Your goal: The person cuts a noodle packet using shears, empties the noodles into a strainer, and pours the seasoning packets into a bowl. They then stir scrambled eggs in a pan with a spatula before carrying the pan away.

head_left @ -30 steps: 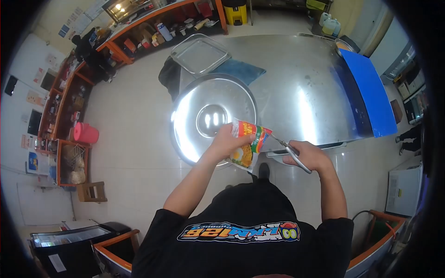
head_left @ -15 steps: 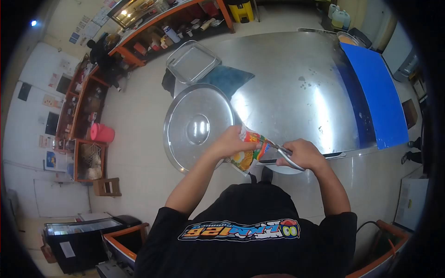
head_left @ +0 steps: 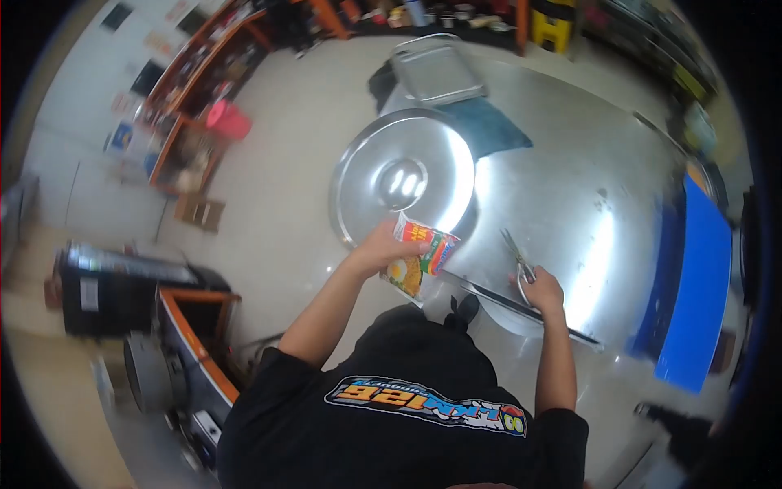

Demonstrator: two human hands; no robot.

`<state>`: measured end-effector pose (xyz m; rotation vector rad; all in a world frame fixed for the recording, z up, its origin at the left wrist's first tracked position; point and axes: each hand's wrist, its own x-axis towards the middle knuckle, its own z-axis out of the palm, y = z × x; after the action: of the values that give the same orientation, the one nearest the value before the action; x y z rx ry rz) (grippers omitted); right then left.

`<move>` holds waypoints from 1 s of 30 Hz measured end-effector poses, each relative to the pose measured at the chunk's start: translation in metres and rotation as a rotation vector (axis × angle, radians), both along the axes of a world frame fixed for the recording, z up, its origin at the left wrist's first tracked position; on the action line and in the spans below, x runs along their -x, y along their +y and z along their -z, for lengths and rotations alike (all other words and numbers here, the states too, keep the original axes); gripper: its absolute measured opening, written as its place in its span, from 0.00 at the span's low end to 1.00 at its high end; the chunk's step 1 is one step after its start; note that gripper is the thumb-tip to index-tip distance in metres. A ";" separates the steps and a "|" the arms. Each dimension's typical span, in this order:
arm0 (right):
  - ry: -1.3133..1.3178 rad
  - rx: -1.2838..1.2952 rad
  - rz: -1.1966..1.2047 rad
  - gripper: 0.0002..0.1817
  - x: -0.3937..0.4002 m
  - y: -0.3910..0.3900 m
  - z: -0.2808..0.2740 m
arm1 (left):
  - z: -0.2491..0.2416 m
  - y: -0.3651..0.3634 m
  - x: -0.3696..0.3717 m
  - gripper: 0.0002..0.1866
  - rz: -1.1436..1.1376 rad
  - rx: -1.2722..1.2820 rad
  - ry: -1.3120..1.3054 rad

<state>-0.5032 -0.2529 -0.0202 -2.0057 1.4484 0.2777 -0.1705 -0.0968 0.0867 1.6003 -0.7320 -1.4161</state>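
Left hand: grip closed on the printed packet, held up near the rim of the round metal disc. Right hand: grip around scissors by the handles. Half a second ago blades met the packet's edge; now apart from it, pointing over the counter.

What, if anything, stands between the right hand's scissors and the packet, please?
Nothing visible does: only a gap over the metal table parts the scissors in the right hand from the packet in the left hand.
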 end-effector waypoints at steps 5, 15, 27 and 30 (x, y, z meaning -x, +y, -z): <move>0.092 0.207 -0.073 0.27 -0.057 0.022 0.032 | 0.009 0.075 -0.015 0.24 -0.137 0.104 0.126; -0.562 0.249 -0.492 0.20 -0.140 0.144 -0.035 | 0.056 0.264 -0.024 0.21 -0.244 0.255 0.050; 0.099 0.847 -0.317 0.48 -0.044 -0.002 0.241 | 0.177 0.529 0.061 0.24 -1.095 0.340 0.250; 0.342 0.935 -0.111 0.47 -0.077 0.037 0.233 | 0.201 0.557 0.061 0.24 -1.180 0.429 0.271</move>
<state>-0.4263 -0.2164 -0.2534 -2.8882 1.8994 -0.0426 -0.2310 0.4600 -0.1144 1.1015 0.1244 -0.5143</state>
